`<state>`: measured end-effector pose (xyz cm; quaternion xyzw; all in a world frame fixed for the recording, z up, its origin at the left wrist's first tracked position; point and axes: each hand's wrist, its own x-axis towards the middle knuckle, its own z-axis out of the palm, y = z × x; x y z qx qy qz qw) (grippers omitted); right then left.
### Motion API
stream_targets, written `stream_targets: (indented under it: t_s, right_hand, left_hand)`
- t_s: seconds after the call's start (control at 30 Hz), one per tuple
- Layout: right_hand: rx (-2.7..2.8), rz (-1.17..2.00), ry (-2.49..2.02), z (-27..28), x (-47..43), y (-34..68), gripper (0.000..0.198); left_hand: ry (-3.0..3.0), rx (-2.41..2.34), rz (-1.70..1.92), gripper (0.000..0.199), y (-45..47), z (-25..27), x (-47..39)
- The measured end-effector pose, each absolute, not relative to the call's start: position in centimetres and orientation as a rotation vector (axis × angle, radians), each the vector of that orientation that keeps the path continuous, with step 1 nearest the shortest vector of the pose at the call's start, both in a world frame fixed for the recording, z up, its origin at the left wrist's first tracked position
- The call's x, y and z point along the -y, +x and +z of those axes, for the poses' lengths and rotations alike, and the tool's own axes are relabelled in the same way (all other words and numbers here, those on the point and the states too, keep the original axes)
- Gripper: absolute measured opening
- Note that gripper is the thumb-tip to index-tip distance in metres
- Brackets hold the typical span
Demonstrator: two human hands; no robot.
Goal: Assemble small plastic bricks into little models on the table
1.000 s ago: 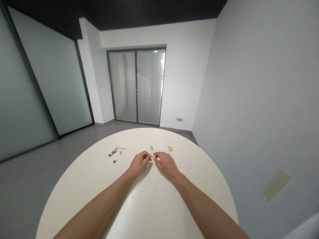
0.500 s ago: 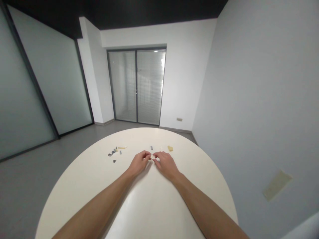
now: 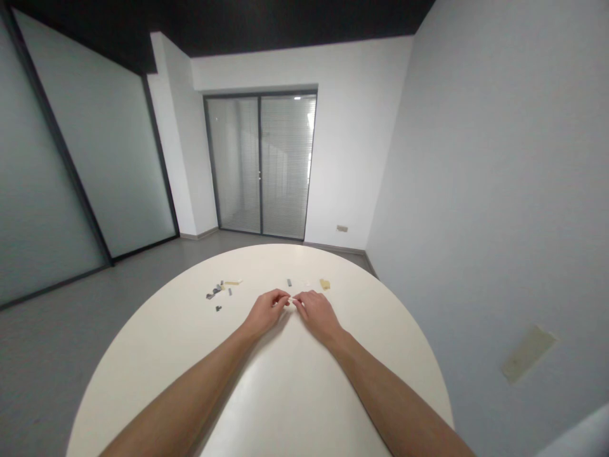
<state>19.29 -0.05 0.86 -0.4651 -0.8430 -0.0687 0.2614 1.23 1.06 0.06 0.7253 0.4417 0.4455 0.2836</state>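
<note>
Over the white round table [image 3: 266, 393], my left hand [image 3: 268, 310] and my right hand [image 3: 316, 312] meet with pinched fingertips. Between them is a small white piece [image 3: 292, 299], gripped from both sides. It is too small to name more exactly, and fingers cover part of it. Just beyond the hands lies a small grey rectangular piece [image 3: 289, 282]. Tan flat pieces [image 3: 325, 284] rest past my right hand.
To the left lies a cluster of small dark and grey pieces [image 3: 216, 290], with a thin yellow strip [image 3: 232, 283] beside it. One dark piece [image 3: 218, 308] sits nearer me. Behind the table are a glass door [image 3: 260, 165] and white walls.
The white piece has been turned between my fingertips and now shows as a thinner sliver. My fingers have closed slightly around it; the pieces on the table have stayed put.
</note>
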Motion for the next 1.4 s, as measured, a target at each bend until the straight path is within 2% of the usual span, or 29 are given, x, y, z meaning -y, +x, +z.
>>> stream_targets:
  t_s: [0.27, 0.53, 0.73, 0.9, 1.4]
  right_hand:
    - [2.285, -0.202, -1.242, 0.80, 0.08, 19.24, 0.028]
    - [2.265, -0.154, -1.230, 0.88, 0.23, 19.22, 0.016]
    - [2.242, -0.108, -1.198, 0.83, 0.32, 19.24, 0.019]
    - [2.231, -0.116, -1.171, 0.66, 0.21, 19.35, 0.013]
    - [2.159, -0.090, -1.175, 0.54, 0.15, 19.56, 0.014]
  left_hand:
    - [1.965, -1.182, 1.202, 0.028, 1.17, -0.20, -1.32]
    - [1.954, -1.171, 1.225, 0.031, 1.20, -0.28, -1.32]
    - [1.931, -1.194, 1.225, 0.028, 1.22, -0.43, -1.49]
    - [1.933, -1.198, 1.231, 0.024, 1.27, -0.42, -1.54]
    - [1.921, -1.197, 1.212, 0.028, 1.24, -0.19, -1.46]
